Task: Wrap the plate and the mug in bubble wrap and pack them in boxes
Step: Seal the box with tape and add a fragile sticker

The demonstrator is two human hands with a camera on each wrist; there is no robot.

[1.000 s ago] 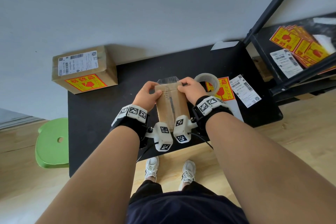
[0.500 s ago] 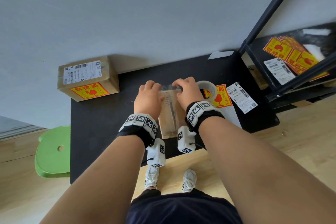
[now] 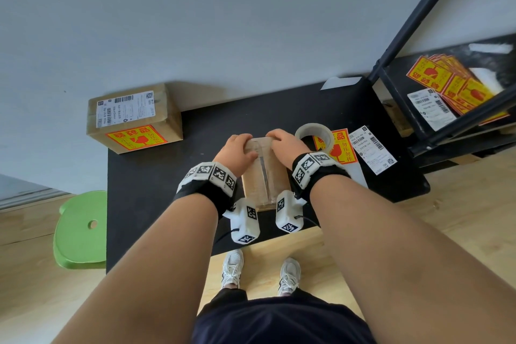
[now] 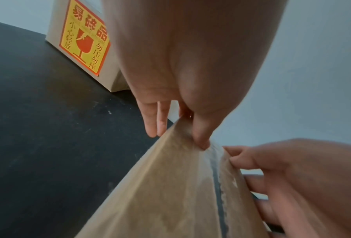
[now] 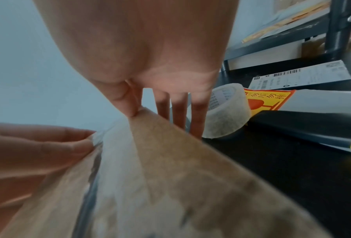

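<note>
box point(image 3: 265, 179), taped along its top seam, sits centre frame on the desk point(image 3: 156, 193). Both left hand point(image 3: 236, 152) and right hand point(image 3: 284, 148) clamp its far end: thumbs on top, fingers point(image 5: 198, 116) down the sides. Just right of it: tape roll point(image 3: 314, 135).

Left hand point(image 3: 236, 151) and right hand point(image 3: 284, 146) have their grip on the small box point(image 3: 265, 179). No print read on it.

- Well left of the grip, big box point(image 3: 169, 109). Its yellow-and-red sticker point(image 4: 84, 38) reads 易碎品, 小心轻放 and 勿压勿摔, round a broken-glass sign. Shipping label point(image 3: 125, 109) on top has barcodes; print too small.
- Just right of the grip, tape roll point(image 5: 227, 116). Core print repeats, ending "…INA".
- Beyond it on the bench point(image 3: 167, 204), loose sticker point(image 5: 270, 99) reads 勿压勿摔.
- Farther right, loose label point(image 5: 300, 75) shows only a barcode.
- Far right, sticker stack point(image 3: 452, 84): unreadable.
</note>
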